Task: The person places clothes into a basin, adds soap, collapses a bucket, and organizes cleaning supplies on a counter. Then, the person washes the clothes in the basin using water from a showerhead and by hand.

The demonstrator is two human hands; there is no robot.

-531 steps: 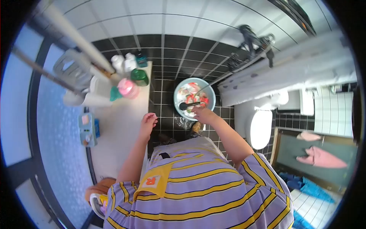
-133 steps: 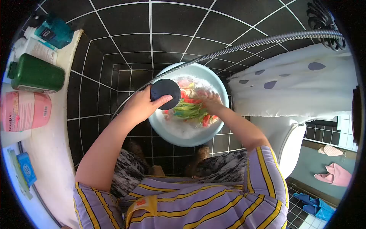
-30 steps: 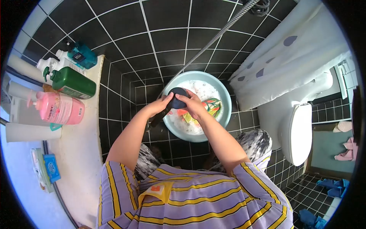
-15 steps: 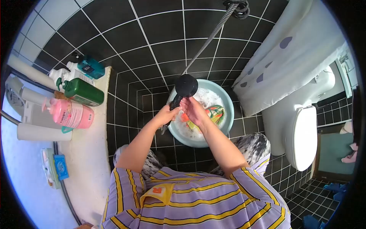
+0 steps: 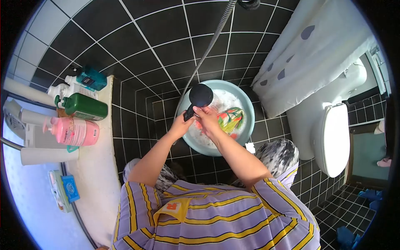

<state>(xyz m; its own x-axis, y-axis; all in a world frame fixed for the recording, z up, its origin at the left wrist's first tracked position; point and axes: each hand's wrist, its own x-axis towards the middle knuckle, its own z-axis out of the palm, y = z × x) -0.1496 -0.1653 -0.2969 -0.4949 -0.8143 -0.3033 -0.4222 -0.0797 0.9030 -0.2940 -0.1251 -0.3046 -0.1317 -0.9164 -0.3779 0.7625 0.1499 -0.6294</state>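
A black shower head [image 5: 201, 95] is tilted over the left part of a light blue basin [image 5: 249, 121]. Its handle is wrapped in the fingers of my left hand [image 5: 181, 125]. My right hand [image 5: 207, 120] touches the handle just below the round head, its fingers closed there. A metal hose curves down from the top of the view, passing left of the basin. Inside the basin, a red, green and yellow patterned cloth [image 5: 230, 120] lies in white suds [image 5: 225, 98], partly behind my right hand.
On the left ledge [image 5: 95, 183] stand a pink bottle [image 5: 77, 131], a green bottle [image 5: 85, 106], a teal bottle [image 5: 92, 78] and white ones. To the right are a shower curtain [image 5: 291, 66] and a toilet [image 5: 336, 141]. A small white piece [image 5: 250, 147] lies beside the basin.
Since a second ago, the shower head has gone from upright between both hands to tilted with its handle visible. Earlier, my right hand was on the cloth; now it is at the handle.
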